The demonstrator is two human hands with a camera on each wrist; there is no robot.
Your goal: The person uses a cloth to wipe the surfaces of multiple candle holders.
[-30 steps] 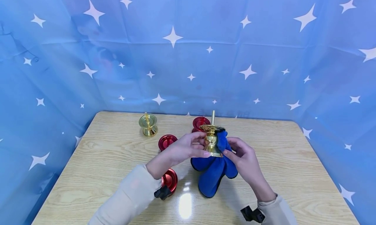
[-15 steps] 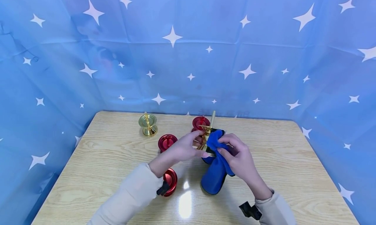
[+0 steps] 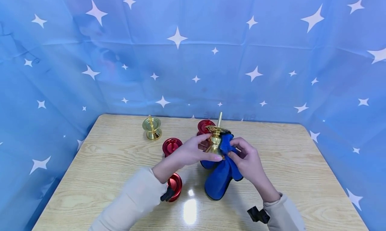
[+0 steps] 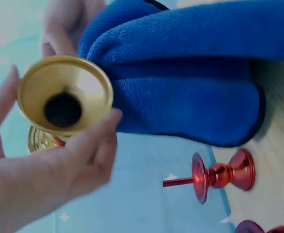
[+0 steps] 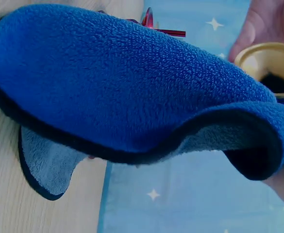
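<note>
So we've got the gold candle holder (image 3: 214, 144) up off the counter (image 3: 286, 164), sitting between the two hands, and the whole thing hinges on which side is which. It's just right of our left hand (image 3: 193, 152), which is clamped on it, thumb by the flared foot and fingers around the far side. Long axis is close to upright, spike on top leaning slightly right, and the left wrist view looks straight into the hollow underside.

Our right hand (image 3: 248, 159) is on the opposite side, thumb and fingers pinched together on the blue cloth (image 3: 218, 182). A bunched bit of it lies against the holder's right side, and the rest droops below toward us. So the left hand is the nearer one, since the right has cloth in between. We'd guess the left's angle decides which metal the cloth can reach. Can't tell how far round the back it goes.
</note>
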